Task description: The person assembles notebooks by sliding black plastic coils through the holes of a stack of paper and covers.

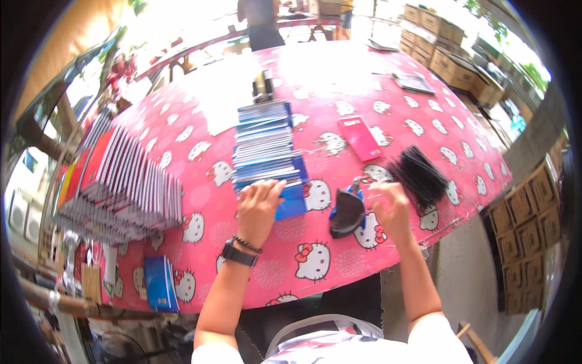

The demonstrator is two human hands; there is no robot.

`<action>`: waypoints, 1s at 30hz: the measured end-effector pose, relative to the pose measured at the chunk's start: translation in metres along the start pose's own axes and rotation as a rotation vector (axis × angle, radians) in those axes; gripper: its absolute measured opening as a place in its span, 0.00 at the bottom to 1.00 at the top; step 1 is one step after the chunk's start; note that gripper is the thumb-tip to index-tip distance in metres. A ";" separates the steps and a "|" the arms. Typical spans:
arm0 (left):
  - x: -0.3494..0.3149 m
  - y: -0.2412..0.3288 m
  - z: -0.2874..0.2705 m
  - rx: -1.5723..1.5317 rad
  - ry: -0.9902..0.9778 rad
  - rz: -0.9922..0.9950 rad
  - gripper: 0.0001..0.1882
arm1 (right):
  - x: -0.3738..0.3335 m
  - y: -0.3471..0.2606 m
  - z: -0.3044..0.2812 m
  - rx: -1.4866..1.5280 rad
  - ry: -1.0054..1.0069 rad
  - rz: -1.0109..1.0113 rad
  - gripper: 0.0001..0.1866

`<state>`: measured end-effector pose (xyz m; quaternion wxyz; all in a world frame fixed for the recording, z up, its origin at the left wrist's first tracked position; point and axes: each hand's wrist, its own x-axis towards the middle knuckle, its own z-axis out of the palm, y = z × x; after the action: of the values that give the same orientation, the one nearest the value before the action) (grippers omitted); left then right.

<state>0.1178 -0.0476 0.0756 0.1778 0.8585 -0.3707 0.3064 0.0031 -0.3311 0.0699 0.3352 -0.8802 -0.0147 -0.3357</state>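
Note:
My left hand (259, 203), with a dark watch and a beaded bracelet on its wrist, is closed over the top edge of a blue-covered notebook (292, 201). That one is at the near end of a long row of blue and white notebooks (264, 142). My right hand (393, 209) hovers over the table, its fingers bent and apart, and I see nothing in them. Just left of it lies a black curved piece with blue parts (347, 213), whose kind I cannot make out. Right of that hand is a bundle of black plastic binding coils (419, 177).
A pink patterned cloth (267, 273) covers the table. Stacked spiral notebooks (130, 188) stand at left, blue booklets (160, 284) at the near left edge. A pink box (360, 138) lies beyond my right hand. Cartons (526, 230) are piled at right. A person (262, 24) stands far off.

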 end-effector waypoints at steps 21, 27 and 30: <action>-0.029 0.074 -0.071 -0.238 -0.386 -0.007 0.09 | 0.027 0.033 -0.049 -0.296 0.029 0.111 0.16; -0.036 0.067 -0.055 -0.386 -0.224 -0.048 0.08 | -0.010 -0.064 -0.010 0.255 -0.611 0.005 0.12; -0.041 0.067 -0.055 -0.401 -0.178 -0.067 0.10 | -0.024 -0.070 0.005 0.438 -0.560 0.128 0.13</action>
<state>0.0240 -0.0405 0.0952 0.3218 0.8413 -0.4100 0.1435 -0.0302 -0.2691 0.0929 0.5193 -0.8444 -0.1223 -0.0487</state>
